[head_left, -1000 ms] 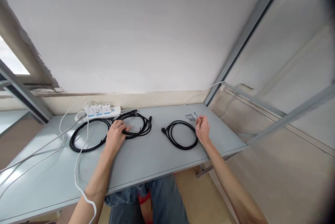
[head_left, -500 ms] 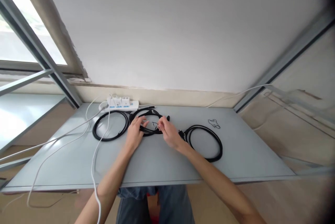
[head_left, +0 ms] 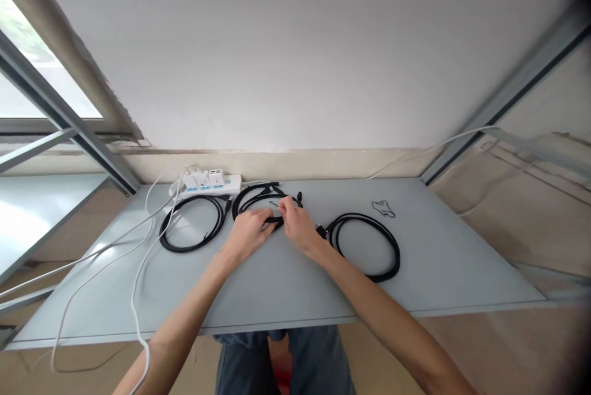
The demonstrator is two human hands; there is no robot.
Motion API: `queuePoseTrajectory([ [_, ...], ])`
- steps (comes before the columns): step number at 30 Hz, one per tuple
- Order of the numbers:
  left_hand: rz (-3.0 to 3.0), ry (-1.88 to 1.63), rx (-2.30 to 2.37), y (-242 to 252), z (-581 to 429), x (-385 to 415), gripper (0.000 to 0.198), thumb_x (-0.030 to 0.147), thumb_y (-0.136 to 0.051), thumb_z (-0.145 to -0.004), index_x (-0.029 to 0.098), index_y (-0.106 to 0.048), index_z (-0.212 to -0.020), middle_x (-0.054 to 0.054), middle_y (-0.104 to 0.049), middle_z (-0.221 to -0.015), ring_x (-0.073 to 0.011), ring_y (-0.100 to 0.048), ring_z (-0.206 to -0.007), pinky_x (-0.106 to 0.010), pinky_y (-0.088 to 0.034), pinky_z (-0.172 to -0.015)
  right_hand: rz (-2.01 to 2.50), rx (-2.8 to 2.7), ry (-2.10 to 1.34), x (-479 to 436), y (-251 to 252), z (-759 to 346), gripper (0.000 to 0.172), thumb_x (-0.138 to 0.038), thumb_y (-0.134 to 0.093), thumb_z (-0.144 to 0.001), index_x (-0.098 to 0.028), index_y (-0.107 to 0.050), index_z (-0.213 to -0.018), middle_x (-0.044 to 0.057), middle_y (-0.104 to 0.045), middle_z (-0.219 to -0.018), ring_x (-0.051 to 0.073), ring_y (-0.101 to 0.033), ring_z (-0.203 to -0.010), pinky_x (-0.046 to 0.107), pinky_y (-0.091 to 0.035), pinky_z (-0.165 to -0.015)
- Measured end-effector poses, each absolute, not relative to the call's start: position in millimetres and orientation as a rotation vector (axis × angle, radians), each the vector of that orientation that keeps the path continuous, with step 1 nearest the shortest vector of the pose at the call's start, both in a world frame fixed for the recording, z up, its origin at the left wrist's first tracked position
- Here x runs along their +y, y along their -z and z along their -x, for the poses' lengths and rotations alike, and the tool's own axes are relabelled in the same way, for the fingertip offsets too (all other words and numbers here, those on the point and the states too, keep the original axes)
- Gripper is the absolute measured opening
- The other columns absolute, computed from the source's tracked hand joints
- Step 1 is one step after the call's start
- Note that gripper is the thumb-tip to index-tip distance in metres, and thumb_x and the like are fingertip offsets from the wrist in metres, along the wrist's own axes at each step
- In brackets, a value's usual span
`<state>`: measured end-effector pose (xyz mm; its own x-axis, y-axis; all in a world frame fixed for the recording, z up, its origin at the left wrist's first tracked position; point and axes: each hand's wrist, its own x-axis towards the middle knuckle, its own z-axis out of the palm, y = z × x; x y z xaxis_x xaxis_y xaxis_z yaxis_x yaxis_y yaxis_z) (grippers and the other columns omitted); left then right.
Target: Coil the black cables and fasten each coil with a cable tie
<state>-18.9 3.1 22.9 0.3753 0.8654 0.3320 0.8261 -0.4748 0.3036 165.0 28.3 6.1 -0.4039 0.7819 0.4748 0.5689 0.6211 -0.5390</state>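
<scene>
We grip the middle black coiled cable (head_left: 253, 199) near the far edge of the grey tabletop (head_left: 277, 287) — fingers of our left hand (head_left: 247, 233) and right hand (head_left: 299, 229) clamped on its strands.

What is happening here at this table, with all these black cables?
A person at a grey table has both hands on the middle coil of three black cables. The left hand grips its near side, and the right hand meets it at the same spot; what its fingertips pinch is too small to tell. The left coil and the right coil lie flat, untouched. A white power strip sits by the wall.
</scene>
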Motion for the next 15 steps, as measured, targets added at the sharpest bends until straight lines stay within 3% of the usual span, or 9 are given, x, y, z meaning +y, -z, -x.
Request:
queuePoseTrajectory([
  [3,-2.652,-0.663,1.501,-12.7,18.7,7.6,0.026,0.036,-0.053,-0.1,0.021,-0.055,-0.079,-0.003,-0.064,-0.078,-0.0215,-0.061,-0.076,-0.034,-0.042,-0.073,0.957,-1.962,-0.363,25.1,-4.5,-168.5,0.015,-0.023,-0.03,-0.105,-0.022,-0.043,-0.097,0.007,-0.056,-0.091,0.02,-0.054,-0.083,0.031,-0.043,-0.074],
  [6,-2.778,-0.656,1.384,-1.7,27.4,12.3,0.034,0.047,-0.053,-0.101,0.02,-0.053,-0.079,-0.003,-0.062,-0.077,-0.0215,-0.059,-0.075,-0.035,-0.04,-0.076,0.918,-1.898,-0.322,23.0,-6.1,-175.3,0.017,-0.023,-0.034,-0.105,-0.022,-0.047,-0.094,0.008,-0.055,-0.099,0.022,-0.052,-0.094,0.035,-0.044,-0.086],
  [15,-2.772,-0.82,1.414,5.0,31.3,2.1,0.038,0.045,-0.047,-0.104,0.021,-0.046,-0.075,-0.003,-0.057,-0.076,-0.0213,-0.053,-0.077,-0.034,-0.037,-0.075,1.044,-1.771,-0.565,26.4,2.4,-181.1,0.021,-0.034,-0.049,-0.103,-0.022,-0.058,-0.089,0.002,-0.06,-0.078,0.018,-0.054,-0.075,0.03,-0.043,-0.073],
])
